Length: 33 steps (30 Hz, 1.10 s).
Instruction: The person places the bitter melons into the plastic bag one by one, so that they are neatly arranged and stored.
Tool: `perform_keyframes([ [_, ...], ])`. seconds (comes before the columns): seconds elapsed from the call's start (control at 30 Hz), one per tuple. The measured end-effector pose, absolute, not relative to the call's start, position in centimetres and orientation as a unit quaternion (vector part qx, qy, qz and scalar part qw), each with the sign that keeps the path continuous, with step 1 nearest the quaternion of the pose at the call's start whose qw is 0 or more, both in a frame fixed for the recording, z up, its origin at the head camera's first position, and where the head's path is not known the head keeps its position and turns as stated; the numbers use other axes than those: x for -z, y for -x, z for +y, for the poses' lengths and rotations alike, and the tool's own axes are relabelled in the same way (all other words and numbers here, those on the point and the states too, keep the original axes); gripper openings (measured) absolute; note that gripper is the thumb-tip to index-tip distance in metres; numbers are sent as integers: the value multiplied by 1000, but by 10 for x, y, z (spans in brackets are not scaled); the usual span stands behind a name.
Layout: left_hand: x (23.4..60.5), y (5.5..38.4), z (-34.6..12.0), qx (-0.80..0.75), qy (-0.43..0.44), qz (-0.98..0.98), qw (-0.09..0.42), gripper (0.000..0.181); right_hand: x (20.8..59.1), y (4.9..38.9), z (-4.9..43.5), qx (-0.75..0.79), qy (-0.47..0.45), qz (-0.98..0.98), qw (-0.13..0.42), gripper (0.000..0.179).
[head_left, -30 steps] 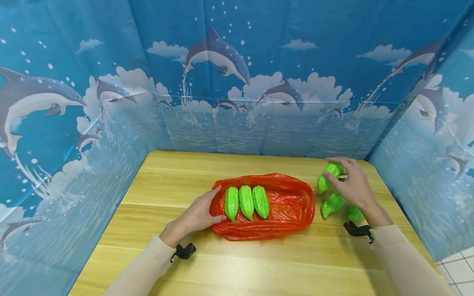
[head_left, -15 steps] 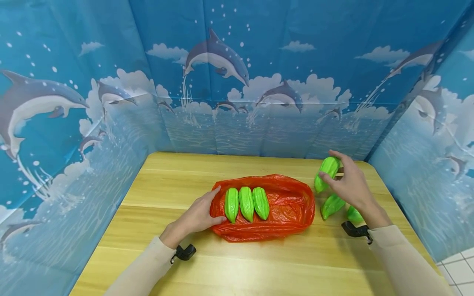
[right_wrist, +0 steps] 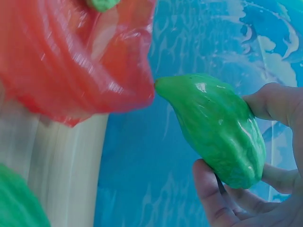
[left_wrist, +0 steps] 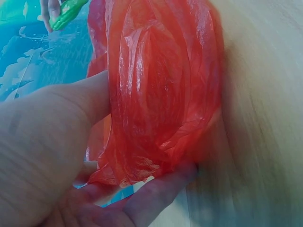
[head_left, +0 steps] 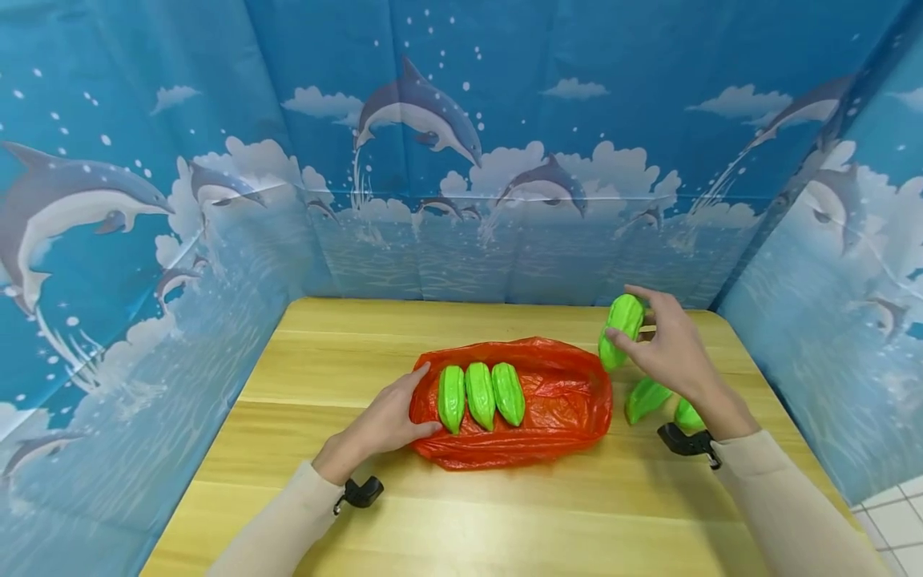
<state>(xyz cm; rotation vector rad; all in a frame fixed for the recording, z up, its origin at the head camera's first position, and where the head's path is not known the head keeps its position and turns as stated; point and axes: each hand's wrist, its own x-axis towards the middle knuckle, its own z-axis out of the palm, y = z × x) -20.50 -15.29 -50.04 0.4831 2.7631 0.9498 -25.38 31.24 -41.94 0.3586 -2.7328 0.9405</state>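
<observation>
My right hand (head_left: 676, 349) pinches a glossy green ridged fruit (head_left: 623, 319) between thumb and fingers, raised just beyond the right end of an open red plastic bag (head_left: 558, 401). In the right wrist view the held fruit (right_wrist: 218, 127) has its pointed tip towards the bag's rim (right_wrist: 137, 94). Three similar green fruits (head_left: 480, 396) lie side by side in the left half of the bag. At the bag's left end my left hand (head_left: 378, 418) grips its side. The left wrist view shows thumb and fingers around the red film (left_wrist: 151, 90).
Two more green fruits, one nearer (head_left: 646, 399) and one partly hidden by the right wrist (head_left: 688, 415), lie on the wooden table (head_left: 461, 521). A blue dolphin-print curtain (head_left: 461, 248) stands along the table's back and sides.
My right hand has lifted the green fruit and carried it leftward, towards the bag's right end. The left hand and the bag have stayed in place.
</observation>
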Motion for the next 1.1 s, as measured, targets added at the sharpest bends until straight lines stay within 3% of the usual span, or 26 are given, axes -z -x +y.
perform_keyframes([
  [0.4,498,204,-149,-326,-159,928,86,109,409,243,293,-335,-153,-925,95,80],
  [1.1,499,204,-150,-323,-163,928,91,110,414,248,267,-346,-190,-919,-19,82],
])
